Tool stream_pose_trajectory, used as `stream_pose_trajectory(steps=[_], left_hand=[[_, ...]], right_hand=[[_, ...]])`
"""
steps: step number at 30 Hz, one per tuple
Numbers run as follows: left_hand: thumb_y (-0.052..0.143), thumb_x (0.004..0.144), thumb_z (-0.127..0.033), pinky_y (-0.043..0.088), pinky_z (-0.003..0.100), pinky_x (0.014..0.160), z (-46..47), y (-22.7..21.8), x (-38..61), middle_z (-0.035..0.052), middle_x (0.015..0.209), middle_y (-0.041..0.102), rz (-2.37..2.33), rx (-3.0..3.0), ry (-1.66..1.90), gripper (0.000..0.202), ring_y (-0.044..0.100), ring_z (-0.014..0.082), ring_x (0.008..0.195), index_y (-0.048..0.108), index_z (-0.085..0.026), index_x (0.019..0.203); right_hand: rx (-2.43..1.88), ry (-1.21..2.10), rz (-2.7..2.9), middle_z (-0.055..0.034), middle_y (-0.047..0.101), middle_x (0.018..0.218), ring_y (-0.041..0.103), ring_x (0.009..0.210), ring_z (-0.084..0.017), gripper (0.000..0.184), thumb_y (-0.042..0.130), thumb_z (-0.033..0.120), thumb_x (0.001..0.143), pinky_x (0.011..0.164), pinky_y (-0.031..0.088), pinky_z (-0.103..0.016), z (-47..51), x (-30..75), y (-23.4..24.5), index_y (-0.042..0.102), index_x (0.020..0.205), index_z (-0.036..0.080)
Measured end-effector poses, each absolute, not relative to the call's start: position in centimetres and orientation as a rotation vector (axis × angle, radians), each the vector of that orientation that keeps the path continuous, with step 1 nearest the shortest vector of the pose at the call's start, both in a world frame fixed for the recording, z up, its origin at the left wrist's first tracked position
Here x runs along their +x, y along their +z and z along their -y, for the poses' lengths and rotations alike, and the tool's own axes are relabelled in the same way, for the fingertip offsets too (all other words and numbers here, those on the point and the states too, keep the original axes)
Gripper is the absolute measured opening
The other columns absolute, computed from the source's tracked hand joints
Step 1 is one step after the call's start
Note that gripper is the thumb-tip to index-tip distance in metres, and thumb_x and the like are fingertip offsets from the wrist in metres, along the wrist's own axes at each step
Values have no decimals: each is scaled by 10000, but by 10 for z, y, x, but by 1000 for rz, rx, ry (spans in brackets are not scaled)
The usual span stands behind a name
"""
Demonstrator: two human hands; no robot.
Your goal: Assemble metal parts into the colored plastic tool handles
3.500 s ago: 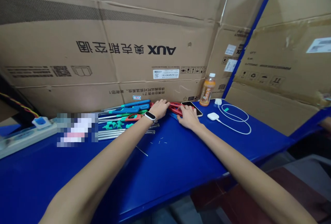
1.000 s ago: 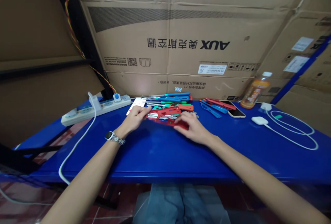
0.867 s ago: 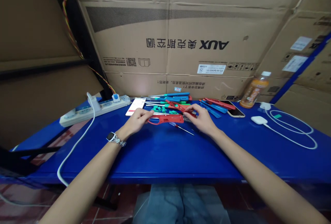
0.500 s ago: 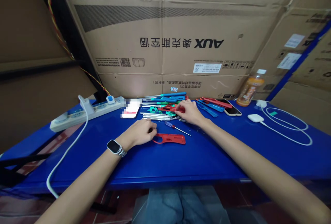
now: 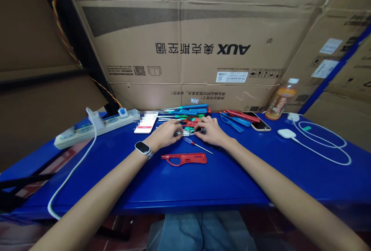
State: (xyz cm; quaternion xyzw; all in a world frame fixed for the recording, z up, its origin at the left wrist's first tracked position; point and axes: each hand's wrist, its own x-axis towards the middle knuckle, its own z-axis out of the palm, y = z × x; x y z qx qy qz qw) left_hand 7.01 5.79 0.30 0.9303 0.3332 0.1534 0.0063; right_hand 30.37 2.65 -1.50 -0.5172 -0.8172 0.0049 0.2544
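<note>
A red plastic lighter shell half (image 5: 193,158) with a trigger loop lies near the front of the blue table. Behind it, my left hand (image 5: 168,133) is closed, its fingertips around slim silver metal tubes (image 5: 185,133). Facing it from the right, my right hand (image 5: 211,132) has its fingers bent together at the other end of these tubes, where a dark part shows. How many tubes each hand grips is hidden. Between the hands and the shell rests a small screwdriver (image 5: 189,141) with a purple handle. Green plastic pieces (image 5: 189,128) and another red shell (image 5: 193,120) lie just beyond my fingers.
Blue long-nosed lighters (image 5: 193,107) are piled at the back. To the right are red and blue shells (image 5: 242,115) on a phone (image 5: 262,124), a drink bottle (image 5: 281,100) and a white charger cable (image 5: 324,146). At left stand a power strip (image 5: 113,121) and another phone (image 5: 146,123).
My left hand has left the front red shell and moved back and right to the metal tubes. My right hand has let go of the rear red shell and come down to the tubes.
</note>
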Motion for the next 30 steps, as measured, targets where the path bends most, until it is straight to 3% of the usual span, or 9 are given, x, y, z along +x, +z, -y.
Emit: stream_pose_trajectory(steps=[6, 13, 17, 23, 27, 30], left_hand=[[526, 887, -269, 480, 407, 897, -54, -4, 65, 94, 1039, 620, -1052, 2803, 613, 210, 586, 268, 1014, 638, -176, 1038], [526, 917, -326, 471, 413, 898, -57, -11, 57, 88, 1080, 623, -1096, 2801, 615, 260, 577, 268, 1023, 604, -187, 1122], [503, 942, -266, 449, 399, 877, -59, -10, 60, 83, 1049, 627, -1058, 2968, 501, 193, 566, 256, 1003, 655, -201, 1043], [475, 946, -204, 433, 399, 840, -55, -4, 65, 107, 1014, 637, -990, 3200, 379, 212, 564, 265, 975, 681, -172, 982], [482, 887, -118, 442, 398, 836, -52, 0, 70, 114, 987, 642, -1026, 3242, 337, 192, 579, 263, 952, 662, -157, 939], [502, 843, -105, 451, 408, 839, -53, 3, 72, 125, 983, 639, -1126, 3237, 390, 155, 579, 281, 968, 629, -148, 922]], right_hand=[[-1364, 109, 2037, -49, 645, 909, 531, 944, -223, 131, 623, 300, 899, 844, 342, -384, -31, 300, -14, 702, 840, 213], [-1160, 533, 1746, -13, 667, 728, 566, 643, -151, 292, 600, 452, 870, 637, 414, -283, -25, 312, -10, 668, 810, 174], [-1224, 482, 1873, -24, 695, 750, 587, 667, -155, 236, 609, 385, 866, 643, 425, -280, -14, 316, -9, 691, 804, 172], [-1287, 337, 2234, -27, 719, 846, 635, 815, -187, 68, 682, 252, 821, 793, 440, -329, -3, 315, -6, 737, 812, 213], [-1326, 239, 2290, -34, 713, 871, 621, 895, -215, 74, 688, 255, 806, 836, 433, -365, -3, 314, -8, 738, 852, 225], [-1326, 277, 2184, -30, 723, 864, 627, 836, -191, 119, 624, 188, 812, 792, 455, -329, -5, 314, -11, 726, 867, 215]])
